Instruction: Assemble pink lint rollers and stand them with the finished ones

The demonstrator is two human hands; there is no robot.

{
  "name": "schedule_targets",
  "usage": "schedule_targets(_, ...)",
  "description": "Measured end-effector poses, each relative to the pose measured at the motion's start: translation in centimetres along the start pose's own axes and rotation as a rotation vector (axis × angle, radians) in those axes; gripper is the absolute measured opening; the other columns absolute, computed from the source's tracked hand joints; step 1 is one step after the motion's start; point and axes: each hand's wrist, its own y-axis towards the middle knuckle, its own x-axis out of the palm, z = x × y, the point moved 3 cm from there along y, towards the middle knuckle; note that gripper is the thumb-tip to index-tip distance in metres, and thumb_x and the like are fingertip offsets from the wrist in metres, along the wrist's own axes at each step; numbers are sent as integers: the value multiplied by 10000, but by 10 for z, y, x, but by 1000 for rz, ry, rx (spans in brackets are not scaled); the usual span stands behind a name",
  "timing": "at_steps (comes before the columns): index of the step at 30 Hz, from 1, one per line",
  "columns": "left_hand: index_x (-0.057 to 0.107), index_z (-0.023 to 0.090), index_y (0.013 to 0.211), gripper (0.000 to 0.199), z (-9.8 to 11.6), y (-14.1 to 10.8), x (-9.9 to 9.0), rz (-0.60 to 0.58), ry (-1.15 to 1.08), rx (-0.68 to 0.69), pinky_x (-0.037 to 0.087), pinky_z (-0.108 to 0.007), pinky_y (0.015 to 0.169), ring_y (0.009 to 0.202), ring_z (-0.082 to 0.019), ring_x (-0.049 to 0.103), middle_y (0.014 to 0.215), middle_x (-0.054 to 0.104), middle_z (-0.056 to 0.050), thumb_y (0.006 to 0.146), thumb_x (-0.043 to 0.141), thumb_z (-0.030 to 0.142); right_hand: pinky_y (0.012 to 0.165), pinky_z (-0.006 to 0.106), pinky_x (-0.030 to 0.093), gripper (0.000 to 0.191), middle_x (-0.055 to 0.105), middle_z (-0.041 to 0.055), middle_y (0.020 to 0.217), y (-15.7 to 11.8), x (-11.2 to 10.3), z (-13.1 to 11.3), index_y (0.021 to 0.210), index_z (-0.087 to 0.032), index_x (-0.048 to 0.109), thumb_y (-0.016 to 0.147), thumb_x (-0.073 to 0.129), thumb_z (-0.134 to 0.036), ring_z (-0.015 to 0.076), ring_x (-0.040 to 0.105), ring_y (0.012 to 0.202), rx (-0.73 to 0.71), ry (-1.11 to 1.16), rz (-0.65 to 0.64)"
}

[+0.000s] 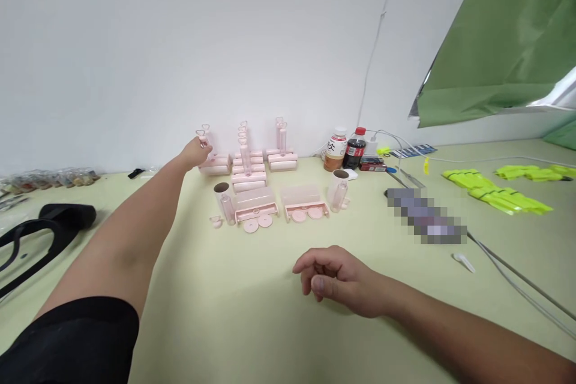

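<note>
My left hand reaches to the back left, its fingers closed around the upright handle of a pink lint roller. My right hand hovers over or rests on the front of the table, loosely curled with fingers apart and nothing in them. More assembled pink lint rollers with heart-topped handles stand in rows by the wall. In front of them lie loose parts: two holders with clear covers, round pink discs, a paper-cored roll and a clear handle. Another roll stands at their right.
An orange-drink bottle and a cola bottle stand at the back right. A blurred-out object, a white earbud, cables and neon-yellow packs lie on the right. A black curved frame lies on the left.
</note>
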Motion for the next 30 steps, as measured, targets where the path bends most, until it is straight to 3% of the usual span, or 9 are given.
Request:
schedule_targets(4, 569, 170, 957, 263, -4, 14, 14, -4, -22, 32, 415, -272, 601, 623, -152, 523, 805, 595, -38, 715, 660, 222, 613, 257, 469, 376, 615, 36, 779, 0, 1, 2, 1056, -154, 626, 871, 604, -481, 110, 559, 643, 66, -8, 1)
schedule_targets(9, 480, 168, 1206, 562, -10, 9, 21, -27, -74, -43, 440, -275, 531, 570, -155, 555, 820, 616, -61, 695, 704, 236, 624, 256, 477, 371, 615, 31, 783, 2, 2, 9, 1038, -152, 632, 853, 629, -473, 102, 552, 643, 106, 38, 10)
schedule_targets(13, 325, 92, 1348, 772, 0, -1, 6, 7, -112, -155, 454, -313, 503, 581, -183, 575, 908, 622, -159, 710, 708, 298, 605, 251, 468, 360, 636, 34, 782, 5, 6, 19, 1009, -150, 642, 835, 648, -465, 99, 557, 621, 150, 58, 20)
schedule_targets(16, 317, 83, 1348, 796, 18, -10, -18, 139, -129, -148, 461, -358, 524, 654, -233, 591, 950, 613, -209, 713, 708, 363, 578, 244, 456, 343, 640, 31, 768, 7, 8, 24, 995, -152, 649, 831, 651, -453, 98, 559, 597, 167, 39, 21)
schedule_targets(21, 481, 158, 1167, 528, 58, -50, -46, 304, -244, 72, 480, -348, 523, 687, -236, 598, 890, 616, -135, 733, 691, 372, 569, 243, 459, 309, 618, 15, 716, 12, 1, 23, 942, -150, 658, 809, 663, -428, 97, 535, 574, 124, -27, 99)
schedule_targets(24, 547, 187, 1012, 254, 78, -94, -47, 335, -394, 361, 478, -270, 465, 604, -164, 593, 815, 608, -64, 837, 544, 370, 561, 245, 465, 294, 616, 17, 721, 15, -5, 21, 925, -151, 654, 797, 663, -416, 101, 532, 572, 140, -51, 165)
schedule_targets(27, 479, 224, 1193, 336, 80, -141, -46, 336, -529, 585, 533, -255, 479, 597, -127, 621, 935, 636, -51, 868, 397, 251, 556, 246, 462, 278, 613, 17, 732, 16, -6, 20, 908, -157, 649, 785, 665, -406, 103, 534, 574, 141, -58, 187)
schedule_targets(30, 419, 302, 1260, 532, 64, -173, -46, 356, -509, 739, 613, -343, 697, 877, -160, 674, 1265, 554, -48, 763, 401, 114, 558, 244, 459, 256, 602, 9, 721, 17, -3, 18, 898, -163, 646, 784, 662, -392, 100, 526, 573, 136, -64, 169)
